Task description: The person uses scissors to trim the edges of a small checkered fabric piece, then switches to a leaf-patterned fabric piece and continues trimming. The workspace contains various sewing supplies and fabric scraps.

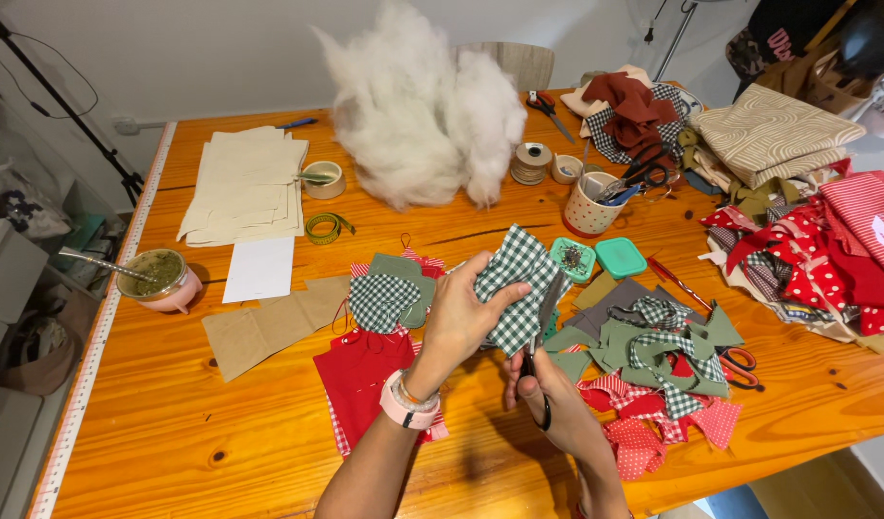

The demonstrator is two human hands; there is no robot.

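**So, mid-cut on the gingham piece**

Basically the green-and-white checked fabric piece [515, 288] is held up above the middle of the orange wooden table [173, 423]. The left hand [458, 319] pinches its left edge, fingers on the cloth. The right hand [543, 384] is closed through the handles of a pair of scissors [541, 336], blades pointing up into the fabric's lower edge.

My guess at what could go wrong: the cloth is floppy and only gripped on one side, so it could fold into the blades and the cut would wander. The left fingertips are also pretty close to the blades, so a nick looks possible.

Just left lies a stack of cut shapes [384, 298] on red fabric [365, 375]; to the right, a scrap pile [653, 365]. Further back sit a polka-dot cup [588, 213] and a big heap of white stuffing [413, 125].
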